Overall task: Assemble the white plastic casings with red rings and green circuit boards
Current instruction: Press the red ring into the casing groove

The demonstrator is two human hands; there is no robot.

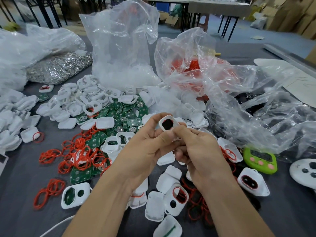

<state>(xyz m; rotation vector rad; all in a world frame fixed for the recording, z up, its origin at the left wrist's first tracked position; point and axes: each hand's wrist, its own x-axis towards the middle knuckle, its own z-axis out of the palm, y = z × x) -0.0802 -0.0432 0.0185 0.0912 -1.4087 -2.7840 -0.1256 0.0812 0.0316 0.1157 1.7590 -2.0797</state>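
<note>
White plastic casing [168, 124], a red rim showing round its dark oval opening, sits raised above the middle of the grey-covered table [22, 194]. The left hand [145, 147] and right hand [196, 147] both pinch it with curled fingers. Loose red rings [80, 156] lie left, green circuit boards [123, 110] beyond them, more casings all round. Clear plastic bags [119, 40] stand far across the table, and a green timer [260, 159] lies right. Cardboard boxes [290, 14] line the far right of the room.
</note>
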